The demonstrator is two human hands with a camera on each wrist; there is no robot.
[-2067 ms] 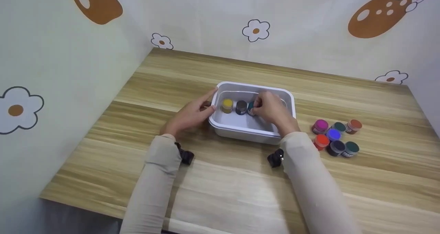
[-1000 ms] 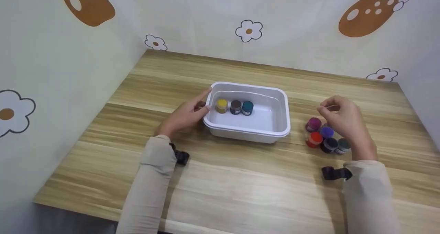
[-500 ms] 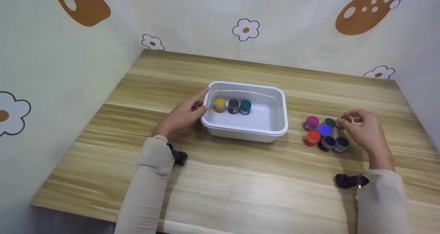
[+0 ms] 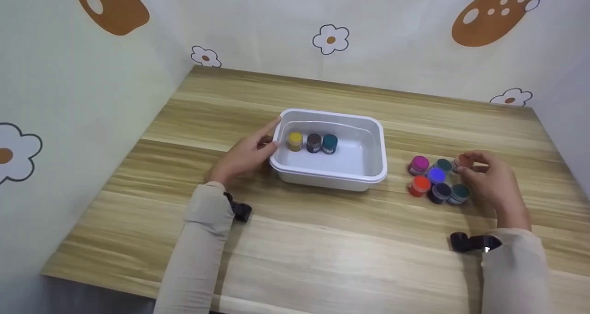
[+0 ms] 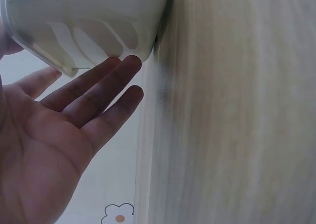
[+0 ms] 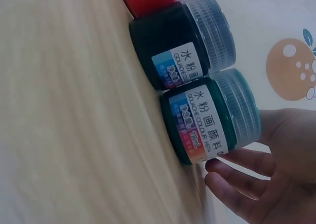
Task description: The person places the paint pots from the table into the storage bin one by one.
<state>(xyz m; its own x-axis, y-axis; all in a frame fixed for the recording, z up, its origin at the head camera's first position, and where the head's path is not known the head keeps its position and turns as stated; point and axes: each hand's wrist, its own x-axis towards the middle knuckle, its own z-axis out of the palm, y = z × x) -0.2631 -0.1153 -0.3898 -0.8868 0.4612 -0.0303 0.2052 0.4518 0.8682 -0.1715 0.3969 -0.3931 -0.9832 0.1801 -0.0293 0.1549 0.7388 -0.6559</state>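
My left hand [image 4: 246, 157] lies against the left end of a white plastic tub [image 4: 329, 178]. Its thumb is at the rim, and in the left wrist view its straight fingers [image 5: 101, 93] touch the tub's wall. Inside the tub stand a yellow paint jar [image 4: 295, 141], a dark brown paint jar [image 4: 314, 143] and a teal paint jar [image 4: 329, 144]. At the right, my right hand [image 4: 495, 180] pinches a reddish-brown paint jar [image 4: 462, 162] between thumb and fingers. In the right wrist view that jar is hidden behind a dark green gouache jar [image 6: 197, 125].
Close to the right hand stand a magenta jar [image 4: 419, 165], a red jar [image 4: 420, 186], a blue-violet jar [image 4: 436, 175], a navy jar [image 4: 439, 192] and two dark green ones. The wooden table [image 4: 322, 240] meets patterned walls [image 4: 262, 23] at the back and sides.
The right hand has let go of the teal jar in the tub, moved right to the jars on the table and taken hold of the reddish-brown one. The left hand stays at the tub.
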